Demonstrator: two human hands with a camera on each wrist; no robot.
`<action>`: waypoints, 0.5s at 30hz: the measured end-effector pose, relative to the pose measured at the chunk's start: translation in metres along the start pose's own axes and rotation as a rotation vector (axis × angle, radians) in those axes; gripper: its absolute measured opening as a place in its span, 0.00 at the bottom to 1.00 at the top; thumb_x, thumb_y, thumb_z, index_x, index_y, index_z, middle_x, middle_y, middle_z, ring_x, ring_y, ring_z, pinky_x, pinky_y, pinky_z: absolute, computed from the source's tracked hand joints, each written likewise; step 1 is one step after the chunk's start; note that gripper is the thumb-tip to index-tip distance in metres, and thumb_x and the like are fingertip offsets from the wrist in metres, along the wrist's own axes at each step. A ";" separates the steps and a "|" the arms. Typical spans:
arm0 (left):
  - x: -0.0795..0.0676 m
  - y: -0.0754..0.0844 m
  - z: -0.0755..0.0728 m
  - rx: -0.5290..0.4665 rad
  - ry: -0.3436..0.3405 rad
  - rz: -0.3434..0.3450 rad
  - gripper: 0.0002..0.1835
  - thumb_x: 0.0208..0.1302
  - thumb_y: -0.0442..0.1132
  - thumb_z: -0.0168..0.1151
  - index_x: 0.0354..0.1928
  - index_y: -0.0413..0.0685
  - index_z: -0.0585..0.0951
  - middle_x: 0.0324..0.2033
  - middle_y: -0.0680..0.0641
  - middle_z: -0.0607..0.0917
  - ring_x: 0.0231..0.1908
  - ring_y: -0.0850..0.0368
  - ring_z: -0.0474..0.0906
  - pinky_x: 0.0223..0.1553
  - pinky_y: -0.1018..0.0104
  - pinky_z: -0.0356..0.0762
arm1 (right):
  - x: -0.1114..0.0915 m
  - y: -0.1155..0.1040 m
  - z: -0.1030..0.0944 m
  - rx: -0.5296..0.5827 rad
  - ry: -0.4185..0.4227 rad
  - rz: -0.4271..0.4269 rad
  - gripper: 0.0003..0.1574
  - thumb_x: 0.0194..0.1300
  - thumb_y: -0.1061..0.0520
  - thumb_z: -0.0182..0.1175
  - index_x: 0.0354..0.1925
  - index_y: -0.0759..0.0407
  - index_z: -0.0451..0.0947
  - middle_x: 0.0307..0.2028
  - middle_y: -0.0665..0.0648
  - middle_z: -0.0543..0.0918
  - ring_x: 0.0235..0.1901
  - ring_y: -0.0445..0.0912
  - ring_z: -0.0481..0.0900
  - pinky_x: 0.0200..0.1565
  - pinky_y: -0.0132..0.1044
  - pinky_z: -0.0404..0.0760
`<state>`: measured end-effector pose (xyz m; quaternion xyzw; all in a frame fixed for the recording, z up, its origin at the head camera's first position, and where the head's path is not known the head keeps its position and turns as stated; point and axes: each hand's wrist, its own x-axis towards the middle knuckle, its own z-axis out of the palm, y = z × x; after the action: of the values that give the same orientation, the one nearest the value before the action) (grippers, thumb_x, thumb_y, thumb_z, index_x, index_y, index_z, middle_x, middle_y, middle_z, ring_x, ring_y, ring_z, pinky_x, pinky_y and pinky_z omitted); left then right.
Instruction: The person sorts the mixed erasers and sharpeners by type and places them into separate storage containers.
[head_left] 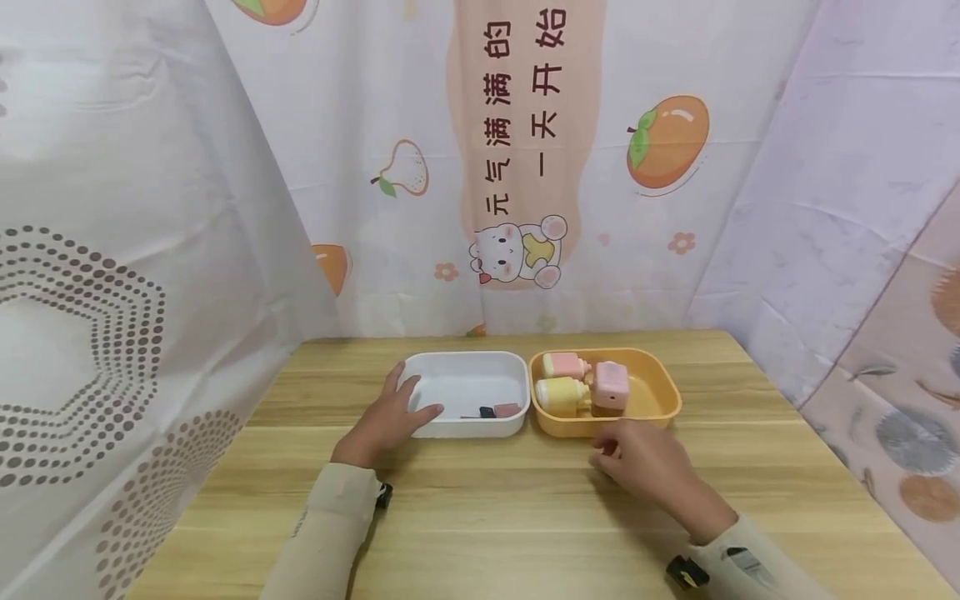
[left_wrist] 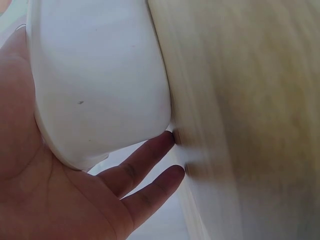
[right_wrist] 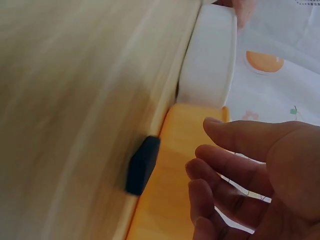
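My left hand (head_left: 384, 419) rests at the left end of a white tray (head_left: 465, 427), fingers spread and fairly straight. In the left wrist view, two fingertips (left_wrist: 165, 140) reach down beside the tray to the tabletop. My right hand (head_left: 648, 462) is at the front of an orange tray (head_left: 570, 427), its fingers loosely bent around nothing. Near those fingers, the right wrist view shows a small dark blue block-like piece (right_wrist: 143, 166) by the orange tray's front wall; whether it touches the table cannot be told. The hand hides it in the head view.
Inside the orange tray are a pink toy bottle (head_left: 564, 365), a yellow toy bottle (head_left: 558, 395) and a pink cube (head_left: 611, 385). A small pink piece (head_left: 507, 409) and a black piece (head_left: 487, 412) lie in the white tray. A printed curtain (head_left: 420, 275) hangs behind the wooden table (head_left: 480, 517).
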<state>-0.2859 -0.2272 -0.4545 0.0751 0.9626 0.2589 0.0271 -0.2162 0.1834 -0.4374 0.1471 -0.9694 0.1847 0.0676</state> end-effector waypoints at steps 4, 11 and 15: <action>-0.002 -0.002 0.001 -0.006 -0.002 -0.008 0.52 0.67 0.74 0.55 0.81 0.48 0.57 0.83 0.45 0.36 0.70 0.34 0.70 0.67 0.36 0.70 | -0.007 0.008 0.000 -0.012 -0.029 0.042 0.10 0.55 0.47 0.76 0.36 0.46 0.90 0.29 0.44 0.85 0.30 0.39 0.77 0.30 0.42 0.77; -0.003 -0.001 0.001 0.006 0.010 -0.009 0.53 0.67 0.75 0.53 0.82 0.50 0.56 0.83 0.45 0.37 0.68 0.35 0.72 0.66 0.36 0.71 | -0.019 0.022 -0.001 -0.024 -0.109 0.094 0.16 0.53 0.43 0.79 0.25 0.44 0.81 0.21 0.45 0.76 0.23 0.43 0.70 0.25 0.40 0.66; -0.003 0.003 -0.001 -0.001 0.006 -0.007 0.53 0.68 0.73 0.55 0.83 0.49 0.54 0.83 0.45 0.37 0.69 0.36 0.71 0.66 0.36 0.71 | -0.022 0.027 -0.003 -0.024 -0.137 0.101 0.19 0.51 0.41 0.79 0.23 0.43 0.78 0.20 0.45 0.74 0.23 0.44 0.69 0.25 0.40 0.65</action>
<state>-0.2831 -0.2256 -0.4519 0.0713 0.9628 0.2596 0.0253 -0.2033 0.2137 -0.4482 0.1095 -0.9801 0.1657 -0.0064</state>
